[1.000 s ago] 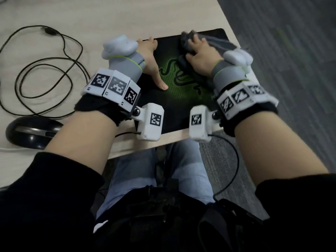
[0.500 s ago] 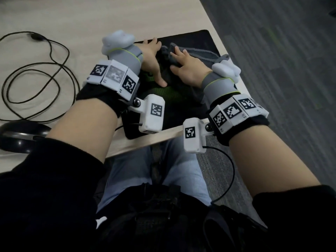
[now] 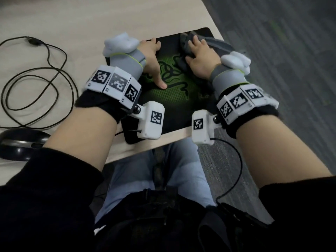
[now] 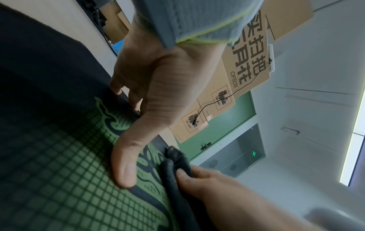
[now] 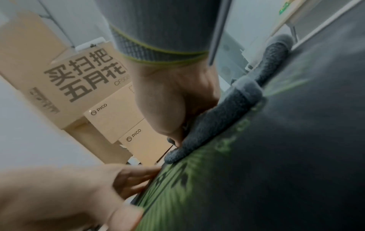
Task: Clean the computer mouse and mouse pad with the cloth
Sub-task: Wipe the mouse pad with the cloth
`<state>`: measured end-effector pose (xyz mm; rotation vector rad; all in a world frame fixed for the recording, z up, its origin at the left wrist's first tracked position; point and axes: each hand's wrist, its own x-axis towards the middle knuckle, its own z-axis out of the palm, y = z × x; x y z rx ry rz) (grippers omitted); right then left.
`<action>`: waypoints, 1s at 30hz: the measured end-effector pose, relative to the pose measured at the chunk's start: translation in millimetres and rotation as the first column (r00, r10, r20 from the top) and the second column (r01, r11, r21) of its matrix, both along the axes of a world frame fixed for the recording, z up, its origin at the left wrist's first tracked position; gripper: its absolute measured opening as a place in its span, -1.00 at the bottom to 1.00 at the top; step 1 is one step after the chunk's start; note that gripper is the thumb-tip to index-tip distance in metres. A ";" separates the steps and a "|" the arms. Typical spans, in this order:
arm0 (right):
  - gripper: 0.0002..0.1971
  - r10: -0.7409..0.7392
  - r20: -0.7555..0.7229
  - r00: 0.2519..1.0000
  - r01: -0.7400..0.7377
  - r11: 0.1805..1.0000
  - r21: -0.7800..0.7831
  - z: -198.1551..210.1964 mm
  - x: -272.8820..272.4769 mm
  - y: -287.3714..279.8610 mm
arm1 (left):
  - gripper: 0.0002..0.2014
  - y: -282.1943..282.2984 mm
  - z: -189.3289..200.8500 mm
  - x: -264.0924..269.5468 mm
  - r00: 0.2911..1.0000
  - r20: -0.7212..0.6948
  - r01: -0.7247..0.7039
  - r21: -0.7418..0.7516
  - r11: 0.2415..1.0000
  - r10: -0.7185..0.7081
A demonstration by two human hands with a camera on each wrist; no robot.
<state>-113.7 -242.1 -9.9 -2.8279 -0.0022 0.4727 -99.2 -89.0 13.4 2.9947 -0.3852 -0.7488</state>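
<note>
A black mouse pad [image 3: 172, 110] with a green logo lies at the desk's near right corner. My left hand [image 3: 152, 60] presses flat on the pad's left part, fingers straight and thumb spread toward the logo. My right hand [image 3: 200, 57] grips a bunched grey cloth [image 3: 214, 43] against the pad's far right area. The left wrist view shows the left thumb on the pad [image 4: 59, 171] and the right hand's [image 4: 207, 184] thumb on the cloth [image 4: 175, 179]. In the right wrist view the cloth [image 5: 217, 117] is wadded under my palm. The black mouse [image 3: 20, 144] sits on the desk at far left, partly behind my left sleeve.
A looped black cable [image 3: 54, 73] lies on the light wooden desk [image 3: 72, 19] left of the pad. The desk's right edge runs just past the pad, with grey carpet [image 3: 291, 70] beyond. Cardboard boxes [image 5: 79, 75] stand past the desk's far side.
My right hand slid the cloth toward the pad's middle and my left hand, then back out to the far right area. The left hand stayed pressed on the pad.
</note>
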 end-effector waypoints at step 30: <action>-0.43 -0.081 -0.052 0.995 0.075 0.991 -0.107 9.5 14.5 -2.1 | 0.20 2.1 1.4 -3.6 0.999 -0.050 0.011 0.004 1.000 -0.011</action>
